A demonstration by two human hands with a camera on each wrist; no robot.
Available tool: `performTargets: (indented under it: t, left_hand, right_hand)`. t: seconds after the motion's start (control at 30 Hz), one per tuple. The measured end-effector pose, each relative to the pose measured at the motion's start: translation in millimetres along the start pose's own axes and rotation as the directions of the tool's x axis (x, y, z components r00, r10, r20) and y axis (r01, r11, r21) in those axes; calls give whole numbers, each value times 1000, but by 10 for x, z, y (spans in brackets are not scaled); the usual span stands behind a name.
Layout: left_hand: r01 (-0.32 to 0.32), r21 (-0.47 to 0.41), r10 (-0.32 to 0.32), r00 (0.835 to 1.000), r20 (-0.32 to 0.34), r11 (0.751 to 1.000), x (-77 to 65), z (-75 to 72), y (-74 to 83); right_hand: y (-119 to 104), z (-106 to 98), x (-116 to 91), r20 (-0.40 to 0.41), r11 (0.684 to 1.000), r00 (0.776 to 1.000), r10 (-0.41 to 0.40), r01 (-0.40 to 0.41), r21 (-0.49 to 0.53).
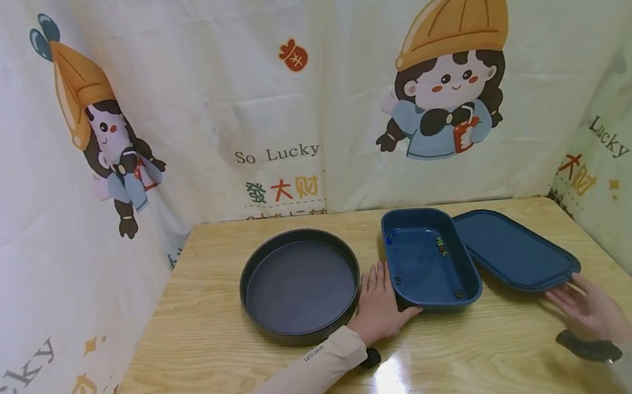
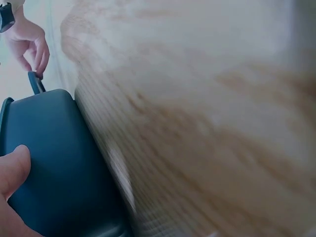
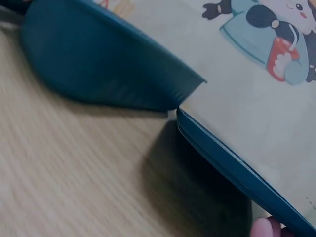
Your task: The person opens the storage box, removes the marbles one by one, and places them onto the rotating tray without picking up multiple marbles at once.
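Observation:
A deep dark-blue rectangular box (image 1: 421,276) holds several small marbles (image 1: 440,242), some blue, some green and yellow, others dark. My left hand (image 1: 379,307) rests against its near left corner, fingers straight along the side wall; in the left wrist view the thumb (image 2: 16,168) lies on the outer wall. To the right, my right hand (image 1: 589,309) pinches the near edge of a flat blue lid (image 1: 515,246). That lid tilts over the table, its shadow (image 3: 197,192) under it in the right wrist view, and its far end meets the box's rim.
A round dark pan (image 1: 299,286) stands left of the box, close to my left hand. The wooden table (image 1: 195,367) ends at a printed cloth (image 1: 339,90) hanging behind and on both sides.

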State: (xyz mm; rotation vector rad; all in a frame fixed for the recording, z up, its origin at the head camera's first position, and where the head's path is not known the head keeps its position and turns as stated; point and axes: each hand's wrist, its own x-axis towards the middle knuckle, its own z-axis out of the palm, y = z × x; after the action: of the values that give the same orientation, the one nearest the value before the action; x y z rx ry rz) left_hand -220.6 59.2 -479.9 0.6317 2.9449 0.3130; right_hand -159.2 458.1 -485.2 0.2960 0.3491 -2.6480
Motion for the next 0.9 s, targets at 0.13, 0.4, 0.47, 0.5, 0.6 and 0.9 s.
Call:
performTargets:
  t: [0.13, 0.4, 0.47, 0.5, 0.6, 0.9]
  left_hand:
    - [-1, 6, 1, 1000, -1, 1000, 10, 8, -4]
    - [-6, 11, 6, 1000, -6, 1000, 16, 5, -8]
    - [-7, 17, 7, 1000, -7, 1000, 12, -4, -7]
    - [-7, 17, 7, 1000, -8, 1000, 10, -7, -6]
    - [-10, 17, 11, 1000, -12, 1000, 8, -12, -7]
    - [-10, 14, 10, 1000, 0, 1000, -4, -19, -20]
  right_hand:
    - [-33, -58, -12, -55, 999, 998, 27, -28, -35]
    - [-122, -116, -85, -62, 986, 984, 167, -168, -16]
    - [-137, -134, -104, 19, 967, 967, 254, -254, -13]
    - [-145, -145, -113, 62, 956, 954, 292, -292, -11]
    - [-160, -153, -142, 112, 948, 942, 317, -316, -28]
    - [-129, 56, -164, 248, 949, 924, 292, -247, -196]
